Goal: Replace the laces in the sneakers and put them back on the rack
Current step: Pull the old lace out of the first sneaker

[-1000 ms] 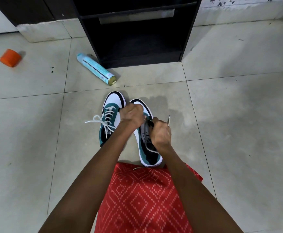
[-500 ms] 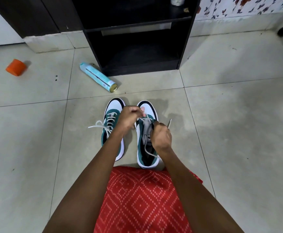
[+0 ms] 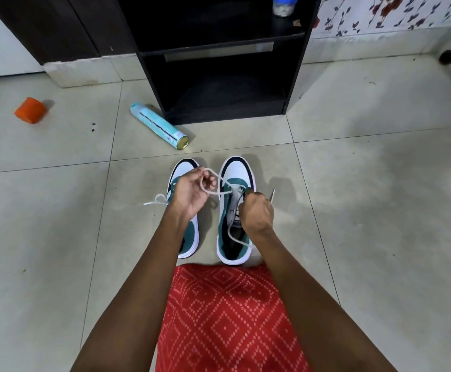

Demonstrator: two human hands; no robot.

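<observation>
Two white, teal and black sneakers stand side by side on the tiled floor, toes pointing away from me. The left sneaker (image 3: 181, 170) is laced, with a tied bow sticking out to its left. The right sneaker (image 3: 236, 170) has a white lace (image 3: 213, 174) only through its front eyelets. My left hand (image 3: 192, 191) pinches a loop of that lace, drawn out over the left sneaker. My right hand (image 3: 256, 213) grips the other strand over the right sneaker's tongue; its tip pokes out to the right, and slack hangs into the shoe opening.
A black shoe rack (image 3: 219, 63) stands just beyond the sneakers, its lower shelf dark. A teal spray can (image 3: 158, 126) lies by the rack's left foot. An orange cap (image 3: 29, 110) lies far left. My red patterned garment (image 3: 227, 318) fills the near floor.
My left hand has moved left off the right sneaker, pulling a loop of lace out with it. The camera has tilted up, showing more of the rack.
</observation>
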